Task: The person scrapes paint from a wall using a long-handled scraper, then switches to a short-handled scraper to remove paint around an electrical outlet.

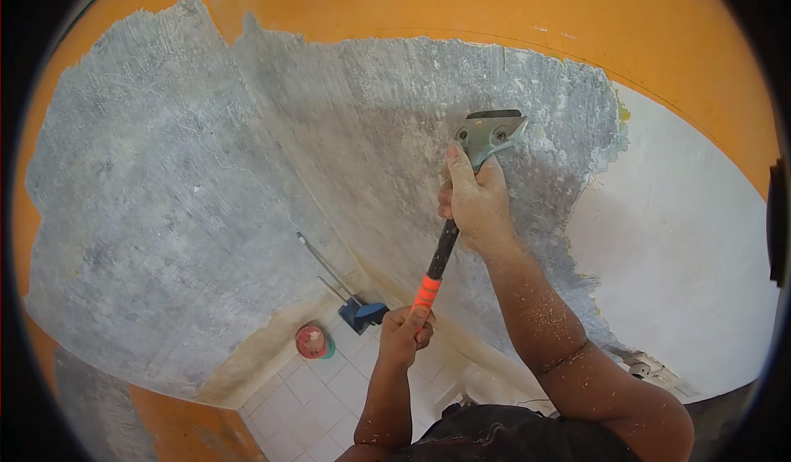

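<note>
A long-handled scraper lies across the middle of the view, its metal head [490,136] against the bare grey wall [362,91]. My right hand [482,202] is wrapped round the scraper just below the head, thumb up along it. Lower down, my left hand [404,334] grips the end of the black handle [445,248], right below its orange band [425,293]. Pale dust and flakes cover my right hand and forearm.
Orange paint [494,4] borders the stripped wall above, white coating [676,239] on the right. Below, a blue dustpan [354,315] with a long handle and a reddish bucket [311,341] stand on the tiled floor [305,404]. An electrical fitting [641,370] sits low on the right.
</note>
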The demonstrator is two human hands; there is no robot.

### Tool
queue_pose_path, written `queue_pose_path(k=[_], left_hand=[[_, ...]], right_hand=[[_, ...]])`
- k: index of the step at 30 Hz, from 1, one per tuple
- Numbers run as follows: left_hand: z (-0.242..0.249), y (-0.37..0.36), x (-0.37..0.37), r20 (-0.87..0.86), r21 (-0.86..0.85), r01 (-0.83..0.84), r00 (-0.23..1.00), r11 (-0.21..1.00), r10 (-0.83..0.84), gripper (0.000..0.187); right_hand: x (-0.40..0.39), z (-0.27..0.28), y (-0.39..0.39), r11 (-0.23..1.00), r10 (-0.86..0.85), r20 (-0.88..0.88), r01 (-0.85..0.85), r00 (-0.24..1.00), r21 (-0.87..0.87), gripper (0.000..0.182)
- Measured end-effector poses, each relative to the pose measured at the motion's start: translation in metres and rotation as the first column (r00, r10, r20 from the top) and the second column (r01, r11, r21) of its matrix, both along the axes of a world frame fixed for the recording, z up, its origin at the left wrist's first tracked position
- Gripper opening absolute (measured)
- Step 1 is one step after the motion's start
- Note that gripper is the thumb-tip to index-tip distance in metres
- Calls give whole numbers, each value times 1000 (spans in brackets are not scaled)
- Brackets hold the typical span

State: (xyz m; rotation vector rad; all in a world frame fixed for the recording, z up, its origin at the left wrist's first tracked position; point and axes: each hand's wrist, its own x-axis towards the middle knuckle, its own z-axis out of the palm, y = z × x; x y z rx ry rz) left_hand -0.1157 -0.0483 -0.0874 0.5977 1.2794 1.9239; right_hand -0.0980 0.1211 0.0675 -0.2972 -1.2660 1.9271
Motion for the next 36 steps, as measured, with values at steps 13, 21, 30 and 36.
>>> queue_pose_path(k=[13,21,30,36], left_hand=[[8,5,14,138,39,-34,990,999,29,33],[12,9,25,89,4,-44,995,999,44,39],[-15,4,34,-369,39,-118,921,992,124,33],[-1,11,71,-285,18,-28,958,999,32,35]], right_hand=[[-8,-3,6,993,-88,53,84,995,82,21],[-13,-14,15,931,-232,35,211,972,298,19],[59,-14,6,988,154,-157,-148,976,48,21],[84,-26,13,994,9,1,-9,1000,107,22]])
